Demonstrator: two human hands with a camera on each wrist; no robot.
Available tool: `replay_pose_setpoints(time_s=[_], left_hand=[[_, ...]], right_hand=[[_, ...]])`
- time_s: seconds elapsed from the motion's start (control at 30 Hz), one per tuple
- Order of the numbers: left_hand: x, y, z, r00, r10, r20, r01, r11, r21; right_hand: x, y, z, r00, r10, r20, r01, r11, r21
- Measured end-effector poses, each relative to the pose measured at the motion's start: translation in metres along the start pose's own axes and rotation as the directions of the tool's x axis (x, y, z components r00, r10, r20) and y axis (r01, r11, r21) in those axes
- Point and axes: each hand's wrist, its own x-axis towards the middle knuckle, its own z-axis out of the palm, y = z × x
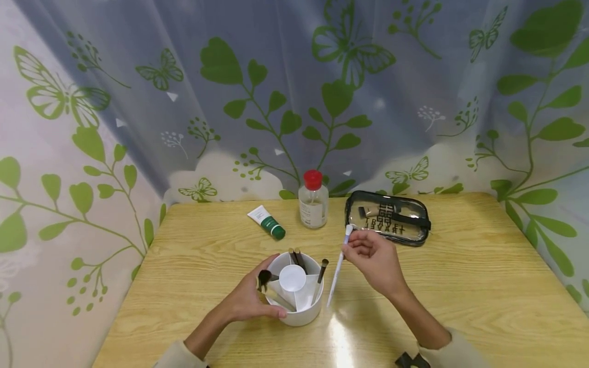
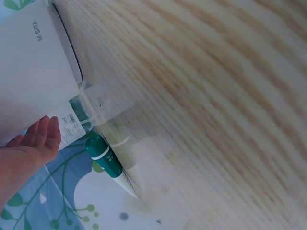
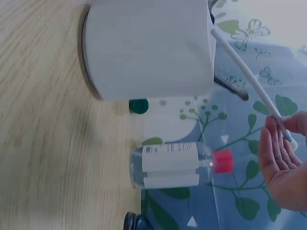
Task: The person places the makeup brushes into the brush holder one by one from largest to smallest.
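My left hand grips the near left side of a round white divided organizer, its thumb along the front wall. Several makeup brushes stand in the compartments, among them a dark-tipped one leaning at the right and a fluffy black one at the left. Between thumb and fingers, my right hand pinches a white makeup brush near its bristle end. That brush slants down just right of the organizer, outside it. In the right wrist view, its handle end appears close to the organizer's rim.
Behind the organizer lies a green and white tube. A clear bottle with a red cap stands beside it. The transparent black-edged pouch lies behind my right hand. A patterned curtain hangs along the back of the wooden table.
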Motion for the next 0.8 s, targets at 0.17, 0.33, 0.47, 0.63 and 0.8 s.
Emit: replay_pose_setpoints(time_s=[0.17, 0.33, 0.47, 0.63, 0.8], left_hand=[[0.0, 0.0, 0.0, 1.0, -0.005, -0.002, 0.005, 1.0, -0.001], [0.0, 0.001, 0.0, 1.0, -0.002, -0.001, 0.002, 1.0, -0.01], [0.0, 0.001, 0.0, 1.0, -0.002, -0.002, 0.002, 1.0, -0.003], [0.0, 0.0, 0.0, 1.0, -0.001, -0.002, 0.001, 1.0, 0.001], [0.0, -0.001, 0.0, 1.0, 0.004, -0.003, -0.004, 1.0, -0.004]], right_hand=[[0.001, -0.004, 0.01, 1.0, -0.005, -0.031, 0.007, 0.999, 0.05], [0.002, -0.004, 0.019, 0.999, -0.017, -0.049, 0.02, 0.997, 0.076], [-0.001, -0.003, 0.024, 0.999, -0.027, -0.033, 0.029, 0.998, 0.063], [-0.008, 0.001, 0.027, 1.0, -0.004, -0.007, 0.004, 1.0, 0.008], [-0.015, 0.006, 0.028, 1.0, 0.01, 0.005, -0.01, 0.999, -0.046]])
